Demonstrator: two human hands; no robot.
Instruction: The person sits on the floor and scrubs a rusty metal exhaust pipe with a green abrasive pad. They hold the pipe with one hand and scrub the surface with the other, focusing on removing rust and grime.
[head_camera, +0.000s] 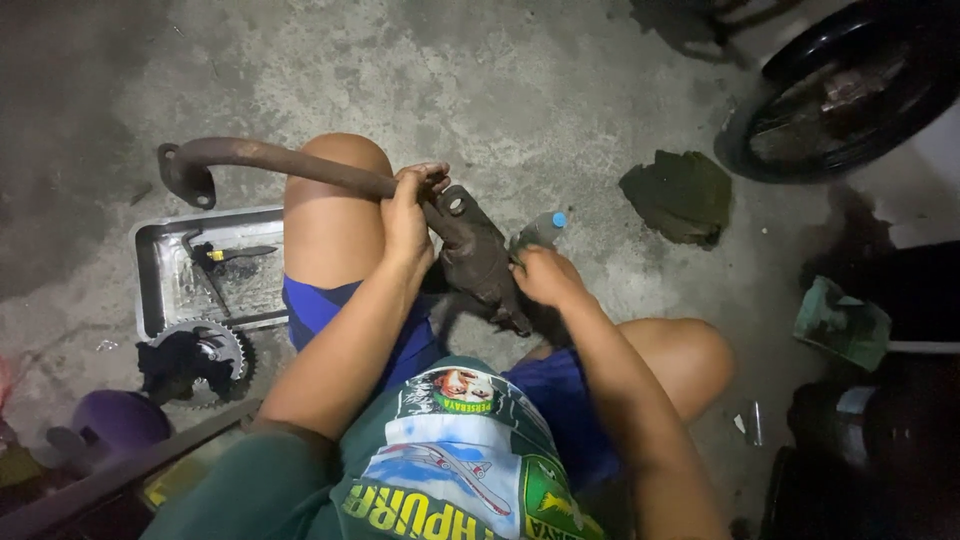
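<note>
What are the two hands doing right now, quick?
Left hand: closed around the rusty exhaust pipe, near its joint.
Right hand: fingers curled against the dark metal end piece; a full grip cannot be told.

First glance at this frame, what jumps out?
The rusty bent pipe across the middle: the left hand grips it over the left knee, and the right hand rests on the dark metal part at its end. At left on the concrete floor, a metal tray holds tools, with a toothed sprocket at its front edge. Top right, a black wheel and a green rag.
</note>
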